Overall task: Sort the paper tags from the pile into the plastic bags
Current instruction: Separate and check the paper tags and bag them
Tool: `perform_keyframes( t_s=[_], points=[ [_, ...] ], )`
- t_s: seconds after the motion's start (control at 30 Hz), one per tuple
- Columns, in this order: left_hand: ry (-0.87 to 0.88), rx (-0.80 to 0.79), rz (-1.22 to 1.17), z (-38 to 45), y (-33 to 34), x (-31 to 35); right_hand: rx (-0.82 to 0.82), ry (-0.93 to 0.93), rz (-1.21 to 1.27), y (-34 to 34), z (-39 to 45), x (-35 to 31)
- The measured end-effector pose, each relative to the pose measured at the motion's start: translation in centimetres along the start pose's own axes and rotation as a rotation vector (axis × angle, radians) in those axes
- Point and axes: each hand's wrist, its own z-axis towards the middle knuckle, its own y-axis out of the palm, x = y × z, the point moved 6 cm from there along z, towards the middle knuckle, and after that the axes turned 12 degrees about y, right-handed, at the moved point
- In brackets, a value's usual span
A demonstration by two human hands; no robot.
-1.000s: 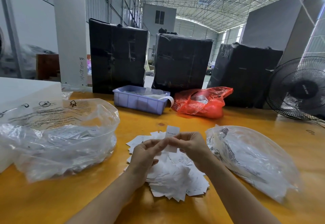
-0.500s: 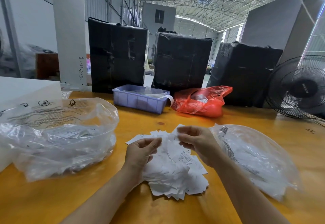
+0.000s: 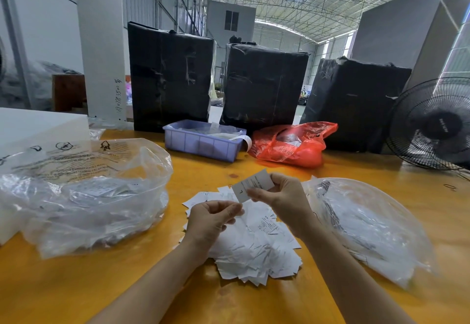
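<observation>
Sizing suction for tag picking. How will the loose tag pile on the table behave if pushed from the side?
The tag pile would probably spread and shear rather than slide as one: its tags lie loose, overlapped at mixed angles. Tags look thin and light, so edges may lift or curl. The tag pinched by the right hand stays nearly flat, suggesting slight stiffness.

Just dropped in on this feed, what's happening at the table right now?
A person is sorting paper tags at a yellow table. The right hand pinches a single tag held up above the pile of tags, its printed face towards the camera. The left hand hovers just below with fingers curled; whether it holds anything is unclear. Clear plastic bags lie on either side, the left bag and the right bag, each already holding tags.
</observation>
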Motion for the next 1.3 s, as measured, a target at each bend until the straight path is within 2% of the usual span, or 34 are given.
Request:
perform_keyframes(
  t_s=[0.63, 1.03, 1.3],
  points=[
    [-0.011, -0.095, 0.030, -0.27, 0.69, 0.44, -0.015, -0.060, -0.044, 0.12, 0.00, -0.18],
    [-0.033, -0.030, -0.032, -0.01, 0.16, 0.11, -0.015, -0.028, -0.196, -0.52, 0.15, 0.33],
    [-0.038, -0.044, -0.025, -0.04, 0.15, -0.07, 0.026, -0.062, -0.182, -0.65, 0.04, -0.41]
  ],
)
